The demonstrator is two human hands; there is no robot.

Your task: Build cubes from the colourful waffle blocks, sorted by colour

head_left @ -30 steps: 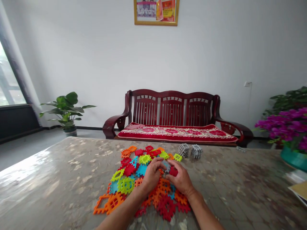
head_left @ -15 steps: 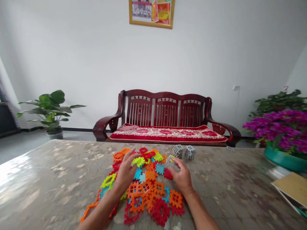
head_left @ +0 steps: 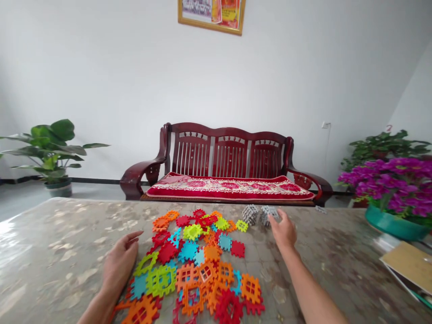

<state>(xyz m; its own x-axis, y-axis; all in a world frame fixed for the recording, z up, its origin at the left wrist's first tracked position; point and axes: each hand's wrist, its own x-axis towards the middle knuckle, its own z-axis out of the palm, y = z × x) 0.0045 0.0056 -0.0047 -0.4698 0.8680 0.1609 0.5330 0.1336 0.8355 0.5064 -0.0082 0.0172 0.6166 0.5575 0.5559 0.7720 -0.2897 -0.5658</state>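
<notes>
My left hand (head_left: 122, 261) hovers at the left side of the pile, its fingers loosely stretched to the right and holding nothing. Near the table's far side, my right hand (head_left: 284, 229) has its thumb and fingers around the right side of a grey lattice block (head_left: 266, 214). A similar grey block (head_left: 250, 214) stands just left of it. Between my hands lies a spread of toothed plastic building tiles, among them a lime tile (head_left: 161, 280), a blue tile (head_left: 188, 250), an orange window tile (head_left: 251, 288) and a red tile (head_left: 238, 249).
The patterned table (head_left: 77, 243) extends to both sides. A teal pot of purple flowers (head_left: 393, 193) and a brown notebook (head_left: 410, 265) are at the right. A small grey piece (head_left: 320, 209) lies at the far edge. Beyond stands a wooden bench (head_left: 226, 153).
My right hand has moved right and away from me, from the tiles to the grey block. My left hand has drawn back left, off the tiles. The view has shifted slightly.
</notes>
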